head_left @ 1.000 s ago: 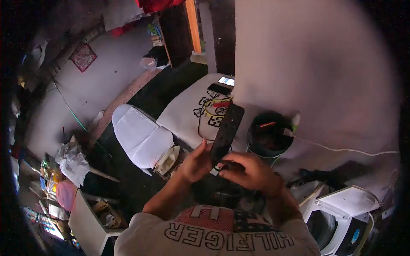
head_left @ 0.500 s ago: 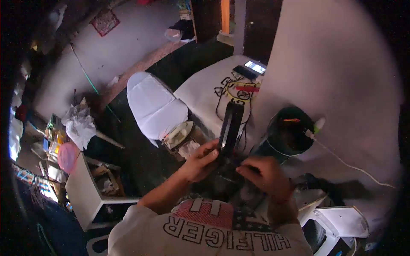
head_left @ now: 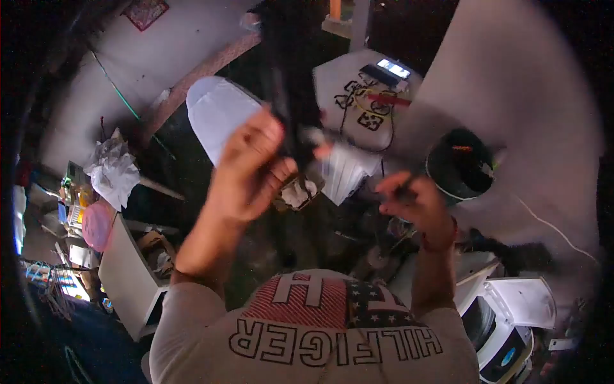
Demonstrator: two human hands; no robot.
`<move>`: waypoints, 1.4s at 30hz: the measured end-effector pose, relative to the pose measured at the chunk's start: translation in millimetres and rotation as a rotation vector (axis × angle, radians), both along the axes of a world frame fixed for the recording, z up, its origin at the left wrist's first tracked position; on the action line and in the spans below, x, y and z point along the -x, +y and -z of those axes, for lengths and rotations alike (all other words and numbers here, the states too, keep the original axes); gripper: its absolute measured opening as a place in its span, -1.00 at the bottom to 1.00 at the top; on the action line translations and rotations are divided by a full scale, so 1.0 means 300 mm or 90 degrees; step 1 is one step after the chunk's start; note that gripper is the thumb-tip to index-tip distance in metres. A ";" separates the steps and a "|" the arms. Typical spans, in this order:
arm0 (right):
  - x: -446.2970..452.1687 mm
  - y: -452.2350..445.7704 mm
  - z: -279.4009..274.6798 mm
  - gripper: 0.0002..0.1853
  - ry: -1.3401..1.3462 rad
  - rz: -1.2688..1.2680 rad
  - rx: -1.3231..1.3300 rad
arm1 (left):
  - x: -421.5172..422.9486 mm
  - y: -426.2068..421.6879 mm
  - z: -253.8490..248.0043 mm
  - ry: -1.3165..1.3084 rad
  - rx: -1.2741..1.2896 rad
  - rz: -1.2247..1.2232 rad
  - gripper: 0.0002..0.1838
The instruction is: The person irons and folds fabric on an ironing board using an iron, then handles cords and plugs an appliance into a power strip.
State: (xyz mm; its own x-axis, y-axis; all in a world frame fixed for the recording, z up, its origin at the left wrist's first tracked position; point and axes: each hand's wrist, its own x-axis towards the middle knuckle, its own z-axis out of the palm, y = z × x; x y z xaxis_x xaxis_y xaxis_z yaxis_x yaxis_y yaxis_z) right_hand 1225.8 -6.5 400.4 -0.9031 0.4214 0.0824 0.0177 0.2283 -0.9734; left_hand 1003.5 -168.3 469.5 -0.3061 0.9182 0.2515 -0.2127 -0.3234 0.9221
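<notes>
My left hand is raised in the middle of the view, its fingers closed around a long black object. The object stands upright, smeared by motion, and its kind cannot be made out. Lower and to the right, my right hand is held apart from it with curled fingers. Something small and dark shows between those fingers, too blurred to name. Behind my left hand lies a white, round-ended board, partly covered by the hand and the black object.
A pale table at the back carries a lit phone, a dark flat item and a red strip. To the right stands a dark green bin with a white cord nearby. White furniture is at left, a white appliance at lower right.
My left hand has moved up and left with the black object, which now looms larger. My right hand has moved up and right, away from it. The view has shifted slightly.
</notes>
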 end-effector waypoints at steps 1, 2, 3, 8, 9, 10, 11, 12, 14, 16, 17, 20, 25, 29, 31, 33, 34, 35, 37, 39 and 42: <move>0.038 0.000 0.043 -0.66 0.031 -0.008 0.054 | 0.025 -0.031 -0.042 -0.065 -0.045 -0.019 -0.51; 0.080 -0.004 0.093 -0.62 0.063 -0.015 0.108 | 0.047 -0.059 -0.087 -0.177 -0.123 -0.037 -0.50; 0.127 -0.005 0.146 -0.59 0.016 -0.035 0.081 | 0.090 -0.093 -0.120 -0.208 -0.192 -0.019 -0.48; 0.333 -0.120 0.414 -0.45 -0.299 -0.197 -0.044 | 0.285 -0.323 -0.189 -0.043 -0.298 0.027 -0.38; 0.363 -0.157 0.511 -0.45 -0.232 -0.257 -0.083 | 0.343 -0.368 -0.178 -0.257 -0.349 0.174 -0.38; 0.401 -0.191 0.665 -0.44 -0.163 -0.317 -0.121 | 0.400 -0.414 -0.166 -0.478 -0.380 0.314 -0.38; 0.435 -0.225 0.751 -0.43 -0.091 -0.376 -0.157 | 0.393 -0.451 -0.154 -0.495 -0.385 0.269 -0.38; 0.459 -0.263 0.724 -0.47 -0.139 -0.320 -0.091 | 0.401 -0.493 -0.134 -0.474 -0.383 0.220 -0.37; 0.482 -0.325 0.680 -0.54 -0.194 -0.199 -0.011 | 0.427 -0.573 -0.076 -0.397 -0.366 0.118 -0.36; 0.450 -0.305 0.863 -0.62 -0.159 -0.070 -0.032 | 0.471 -0.662 0.013 -0.323 -0.288 0.016 -0.32; 0.424 -0.274 0.952 -0.66 -0.120 -0.003 -0.068 | 0.500 -0.714 0.062 -0.304 -0.224 -0.034 -0.30; 0.377 -0.236 0.896 -0.76 -0.282 0.076 0.023 | 0.550 -0.808 0.219 -0.236 -0.103 -0.153 -0.33; 0.278 -0.165 1.126 -0.83 -0.163 0.432 -0.136 | 0.675 -0.883 0.586 -0.360 0.027 -0.282 -0.50; 0.287 -0.160 1.080 -0.80 -0.280 0.324 -0.312 | 0.745 -0.872 0.847 -0.525 0.036 -0.329 -0.57; 0.309 -0.157 1.005 -0.76 -0.488 0.214 -0.412 | 0.755 -0.854 0.917 -0.564 0.038 -0.338 -0.59; 0.314 -0.092 1.119 -0.74 -0.560 0.259 -0.466 | 0.753 -0.821 0.960 -0.568 0.048 -0.335 -0.60; 0.324 -0.069 1.131 -0.72 -0.596 0.283 -0.494 | 0.750 -0.807 0.979 -0.538 0.059 -0.333 -0.59; 0.329 -0.036 1.140 -0.72 -0.529 0.306 -0.454 | 0.745 -0.795 0.997 -0.507 0.070 -0.330 -0.59; 0.407 -0.007 1.083 -0.71 -0.396 0.345 -0.371 | 0.729 -0.779 1.027 -0.478 0.088 -0.326 -0.57; 0.493 0.060 1.111 -0.73 -0.374 0.381 -0.417 | 0.722 -0.775 1.043 -0.479 0.100 -0.321 -0.55; 0.629 0.122 1.073 -0.82 -0.212 0.339 -0.414 | 0.690 -0.783 1.025 -0.516 0.166 -0.399 -0.60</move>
State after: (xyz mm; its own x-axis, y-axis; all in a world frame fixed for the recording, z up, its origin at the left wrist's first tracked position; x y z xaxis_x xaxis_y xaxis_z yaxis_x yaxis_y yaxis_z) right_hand 1037.0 30.1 78.5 -0.6214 0.7519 0.2205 0.5360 0.6131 -0.5803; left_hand 796.5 -403.2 162.2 -0.7320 0.5343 -0.4226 -0.6595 -0.4003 0.6362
